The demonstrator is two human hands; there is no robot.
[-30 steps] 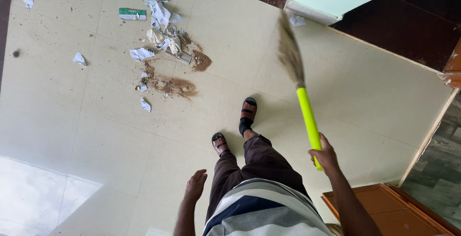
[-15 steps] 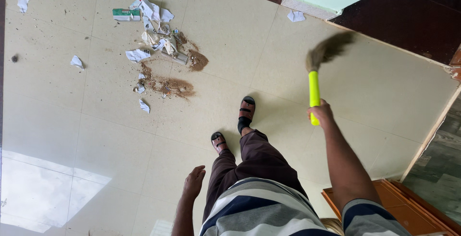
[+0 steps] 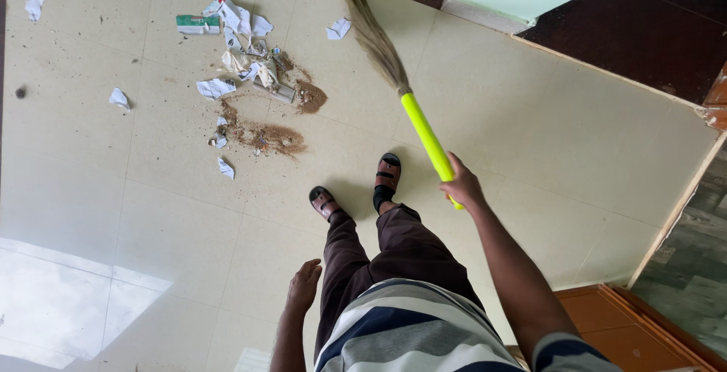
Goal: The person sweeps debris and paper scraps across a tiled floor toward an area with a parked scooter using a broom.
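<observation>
- At the lower end of the yellow-green handle, the right hand [image 3: 462, 186] is closed, with the fingers [image 3: 454, 166] wrapped around the broom [image 3: 413, 111]; the grip looks firm and sits close to the end of the handle.
- Beside the left leg, the left hand [image 3: 304, 285] hangs loose with half-curled fingers; it holds nothing and touches nothing.
- To sweep well from this grip, I judge that the bristles should meet the floor [image 3: 530, 115] lightly and be drawn in short strokes toward the pile, so that the dust does not scatter.
- The broom's long axis runs diagonally, from the right hand up and to the left in the head view. The handle end is at the hand, and the bristle tip [image 3: 362, 16] points away from the person, toward the far wall.
- The bristles lie just beside a small paper scrap [image 3: 338, 29]; whether they touch the floor, I cannot tell.
- Left of the broom, well apart from the bristles, lies the pile of torn paper and brown dirt [image 3: 257, 84], in front of the sandalled feet [image 3: 356, 186].
- Some single scraps [image 3: 119, 98] lie farther to the left.
</observation>
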